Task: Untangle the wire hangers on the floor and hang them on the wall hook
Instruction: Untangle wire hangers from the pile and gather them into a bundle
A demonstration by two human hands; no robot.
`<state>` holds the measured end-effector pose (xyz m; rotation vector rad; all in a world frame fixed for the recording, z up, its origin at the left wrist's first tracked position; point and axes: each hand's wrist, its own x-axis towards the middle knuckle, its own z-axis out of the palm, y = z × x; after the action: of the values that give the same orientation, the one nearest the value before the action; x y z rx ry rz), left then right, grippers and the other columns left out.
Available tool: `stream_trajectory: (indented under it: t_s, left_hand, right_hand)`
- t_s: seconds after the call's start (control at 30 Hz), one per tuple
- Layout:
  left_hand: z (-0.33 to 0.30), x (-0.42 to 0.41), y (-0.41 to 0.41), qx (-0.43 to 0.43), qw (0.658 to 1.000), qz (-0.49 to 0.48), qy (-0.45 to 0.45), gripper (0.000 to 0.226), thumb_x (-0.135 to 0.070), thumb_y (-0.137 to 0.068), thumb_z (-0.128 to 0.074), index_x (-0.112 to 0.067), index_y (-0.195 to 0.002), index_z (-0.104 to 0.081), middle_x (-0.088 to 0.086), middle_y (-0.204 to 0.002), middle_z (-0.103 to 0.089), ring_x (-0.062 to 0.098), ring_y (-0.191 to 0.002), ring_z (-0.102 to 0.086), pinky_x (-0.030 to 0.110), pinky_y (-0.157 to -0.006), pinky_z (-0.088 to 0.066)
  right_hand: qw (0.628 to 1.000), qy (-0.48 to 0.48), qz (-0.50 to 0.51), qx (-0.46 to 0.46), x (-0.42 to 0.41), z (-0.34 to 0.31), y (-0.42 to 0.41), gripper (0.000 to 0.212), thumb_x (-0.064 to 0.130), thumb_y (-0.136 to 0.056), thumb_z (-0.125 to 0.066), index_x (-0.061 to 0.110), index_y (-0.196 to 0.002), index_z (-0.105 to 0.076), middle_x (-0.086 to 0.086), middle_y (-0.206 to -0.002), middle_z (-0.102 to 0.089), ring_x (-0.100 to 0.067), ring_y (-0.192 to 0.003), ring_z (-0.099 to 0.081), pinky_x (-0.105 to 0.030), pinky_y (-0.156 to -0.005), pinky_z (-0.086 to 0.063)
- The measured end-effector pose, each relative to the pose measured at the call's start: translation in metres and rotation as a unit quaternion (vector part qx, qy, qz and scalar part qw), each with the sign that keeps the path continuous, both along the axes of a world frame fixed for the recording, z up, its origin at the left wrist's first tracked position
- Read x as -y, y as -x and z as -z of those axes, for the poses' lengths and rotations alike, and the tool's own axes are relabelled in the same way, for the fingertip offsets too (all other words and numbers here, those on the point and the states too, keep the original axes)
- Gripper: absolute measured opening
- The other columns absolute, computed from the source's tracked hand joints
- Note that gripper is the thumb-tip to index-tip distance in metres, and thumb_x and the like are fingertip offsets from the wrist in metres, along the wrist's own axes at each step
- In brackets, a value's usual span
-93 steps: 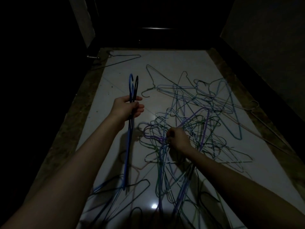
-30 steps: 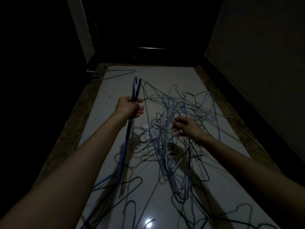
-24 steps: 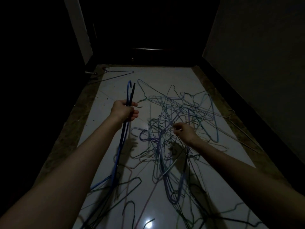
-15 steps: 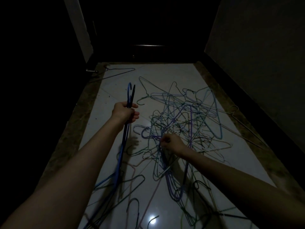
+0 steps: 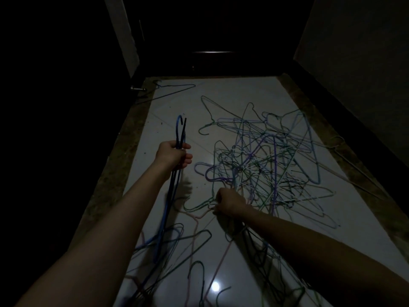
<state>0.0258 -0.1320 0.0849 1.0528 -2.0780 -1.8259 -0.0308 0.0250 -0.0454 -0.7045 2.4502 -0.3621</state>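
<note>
The left hand [image 5: 173, 156] is curled tight around a small bunch of thin wire hangers, one blue [image 5: 164, 213] and at least one black [image 5: 184, 129], gripping them just below their hooks. The hooks stick up above the fist, and the long bodies hang down past the forearm toward the floor. The right hand [image 5: 228, 204] is lower, down at the near edge of the tangled heap of coloured wire hangers [image 5: 265, 165] lying on the glossy white tiled floor [image 5: 232, 89]. Its fingers are bent inward and pinch a pale wire at the heap's edge; which hanger it belongs to I cannot tell. More loose hangers [image 5: 194, 251] lie scattered near the bottom of the view, and a single dark hanger [image 5: 174, 90] rests far off by the doorway.
</note>
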Motion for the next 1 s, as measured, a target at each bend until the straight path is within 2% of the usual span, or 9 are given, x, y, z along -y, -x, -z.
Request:
stream_trajectory:
  t_s: [0.13,0.27,0.43,0.53,0.6,0.73,0.83,0.9,1.0]
  left_hand:
    - [-0.001,0.003,-0.004,0.004,1.0,-0.001,0.002,0.019,0.006,-0.093,-0.043,-0.005,-0.098,-0.057,0.01,-0.072,-0.059,0.016,-0.061,-0.057,0.014,-0.042,-0.046]
    - [-0.01,0.008,-0.004,0.012,1.0,0.0,0.018,0.019,0.008,-0.093,-0.041,-0.002,-0.099,-0.057,0.017,-0.081,-0.061,0.018,-0.059,-0.056,0.012,-0.035,-0.041]
    - [-0.023,0.013,-0.004,-0.005,1.0,-0.009,0.015,0.027,0.017,-0.091,-0.034,0.0,-0.099,-0.054,0.025,-0.096,-0.053,0.019,-0.06,-0.052,0.011,-0.031,-0.036]
    - [-0.028,0.011,-0.005,-0.004,1.0,-0.011,0.018,0.026,0.016,-0.091,-0.035,0.0,-0.097,-0.054,0.024,-0.095,-0.054,0.018,-0.056,-0.053,0.012,-0.031,-0.036]
    - [-0.031,0.009,-0.005,-0.01,1.0,-0.015,0.019,0.025,0.015,-0.091,-0.035,0.0,-0.093,-0.055,0.024,-0.094,-0.055,0.017,-0.052,-0.056,0.012,-0.031,-0.035]
    - [-0.044,0.01,-0.001,-0.04,0.998,-0.042,-0.027,0.031,0.012,-0.094,-0.036,-0.007,-0.074,-0.05,0.02,-0.085,-0.055,0.018,-0.056,-0.056,0.012,-0.031,-0.037]
    - [-0.052,0.009,-0.001,-0.04,0.998,-0.043,-0.03,0.029,0.007,-0.095,-0.038,-0.01,-0.076,-0.051,0.012,-0.075,-0.057,0.008,-0.041,-0.059,0.01,-0.033,-0.037]
    - [-0.055,0.005,-0.001,-0.047,0.998,-0.036,-0.03,0.029,0.006,-0.095,-0.039,-0.011,-0.076,-0.052,0.01,-0.074,-0.056,0.012,-0.051,-0.059,0.011,-0.036,-0.038]
    - [-0.055,-0.005,0.001,-0.049,0.998,-0.023,-0.033,0.027,0.006,-0.095,-0.039,-0.011,-0.08,-0.054,0.009,-0.075,-0.058,0.013,-0.062,-0.057,0.011,-0.039,-0.042]
  right_hand:
    - [0.999,-0.022,-0.019,-0.022,-0.002,0.004,-0.007,0.018,0.011,-0.086,-0.058,0.012,-0.103,-0.055,-0.013,-0.12,-0.057,-0.029,-0.111,-0.054,-0.035,-0.087,-0.045]
    - [0.995,0.095,0.025,0.021,-0.002,-0.017,0.0,0.003,0.013,-0.087,-0.057,0.014,-0.086,-0.055,-0.016,-0.105,-0.064,-0.03,-0.098,-0.06,-0.035,-0.078,-0.048]
    - [0.979,0.181,0.019,0.094,-0.005,-0.07,0.008,0.024,0.002,-0.084,-0.062,0.018,-0.067,-0.055,-0.014,-0.085,-0.065,-0.027,-0.078,-0.063,-0.04,-0.072,-0.053]
    - [0.955,0.254,0.043,0.147,-0.008,-0.103,0.008,0.02,0.0,-0.087,-0.059,0.014,-0.073,-0.057,-0.008,-0.072,-0.062,-0.018,-0.061,-0.061,-0.023,-0.045,-0.044]
    - [0.933,0.299,0.072,0.187,-0.008,-0.122,0.006,0.018,-0.002,-0.09,-0.054,0.011,-0.077,-0.056,-0.008,-0.07,-0.06,-0.009,-0.05,-0.059,-0.016,-0.039,-0.037]
    - [0.9,0.345,0.102,0.247,-0.006,-0.145,0.006,0.016,-0.001,-0.092,-0.05,0.007,-0.081,-0.059,-0.011,-0.075,-0.062,-0.008,-0.044,-0.057,-0.017,-0.043,-0.037]
    - [0.887,0.364,0.134,0.253,-0.007,-0.155,0.01,0.014,0.001,-0.092,-0.051,0.007,-0.083,-0.059,-0.01,-0.075,-0.061,-0.014,-0.051,-0.057,-0.022,-0.05,-0.042]
    - [0.879,0.381,0.145,0.246,-0.009,-0.162,0.013,0.01,0.002,-0.091,-0.053,0.008,-0.084,-0.057,-0.01,-0.075,-0.062,-0.015,-0.053,-0.06,-0.025,-0.057,-0.044]
    - [0.879,0.395,0.146,0.224,-0.015,-0.174,0.015,0.002,0.007,-0.092,-0.055,0.005,-0.091,-0.056,-0.008,-0.077,-0.063,-0.014,-0.055,-0.061,-0.02,-0.049,-0.043]
